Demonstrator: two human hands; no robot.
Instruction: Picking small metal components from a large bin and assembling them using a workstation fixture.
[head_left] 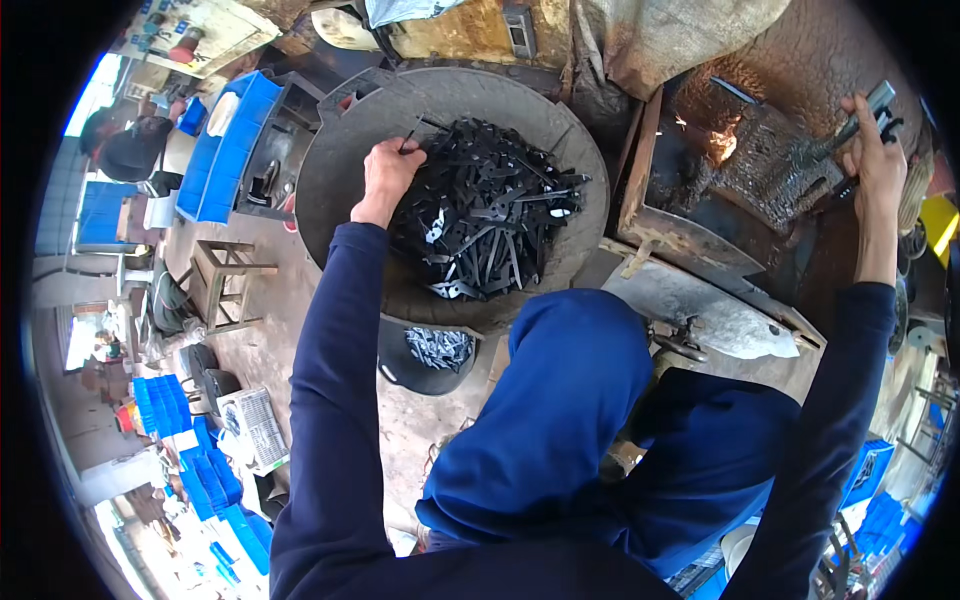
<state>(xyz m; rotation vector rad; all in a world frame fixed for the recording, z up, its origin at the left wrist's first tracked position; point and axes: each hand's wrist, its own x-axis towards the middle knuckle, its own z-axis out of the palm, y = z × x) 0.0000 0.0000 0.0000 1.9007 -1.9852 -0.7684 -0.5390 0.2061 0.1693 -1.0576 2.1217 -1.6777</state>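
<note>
My left hand (388, 178) is closed in a pinch on a thin dark metal piece (414, 131), over the left side of a wide round tub. A heap of black flat metal pieces (490, 205), a few with bright shiny faces, lies in the tub (345, 180). At the far right my right hand (876, 150) is closed around a grey metal handle (878, 100) on a machine. Beside that hand, a wet, brown-stained metal block (775, 165) sits in the machine's trough. My fingers hide part of the handle.
Below the tub stands a smaller black bucket (410, 372) of small silvery parts. A wooden stool (225, 285) and blue bins (228, 150) are at the left. A metal plate (715, 310) juts out near my knees. Another person (140, 150) is at the far left.
</note>
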